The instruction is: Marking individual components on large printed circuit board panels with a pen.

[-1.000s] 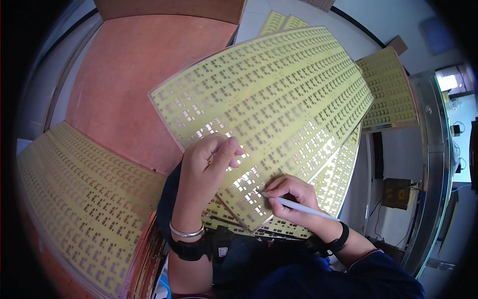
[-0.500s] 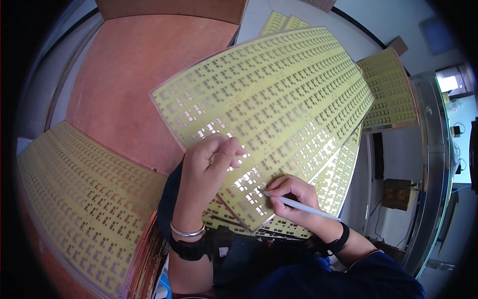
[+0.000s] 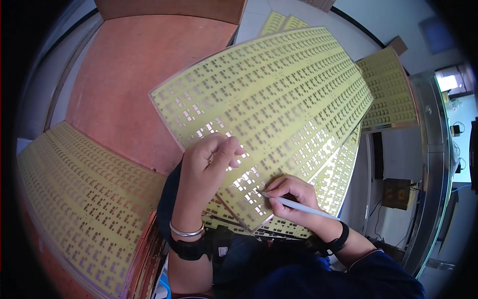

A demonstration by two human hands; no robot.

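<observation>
A large yellow-green circuit board panel (image 3: 279,94) with rows of small shiny metal pads lies slanted in front of me. My left hand (image 3: 211,157) rests on its near left part, fingers curled in and thumb folded over them; whatever they hold, if anything, is hidden. In my right hand (image 3: 294,197), near the panel's closest corner, is a slim white pen-like tool (image 3: 311,209), pinched between thumb and fingers. Its thin dark tip meets the panel among the pads. I cannot tell whether it is a pen or a blade.
More patterned panels (image 3: 338,174) lie beneath the large one. A panel stack (image 3: 84,209) sits at the left beside a reddish-brown board (image 3: 144,79). Another panel (image 3: 388,92) stands at the far right by a metal-framed glass edge (image 3: 433,144). A brown box with wires (image 3: 397,193) is below.
The tool's tip and my right hand have shifted very slightly left. My left hand stays in almost the same place.
</observation>
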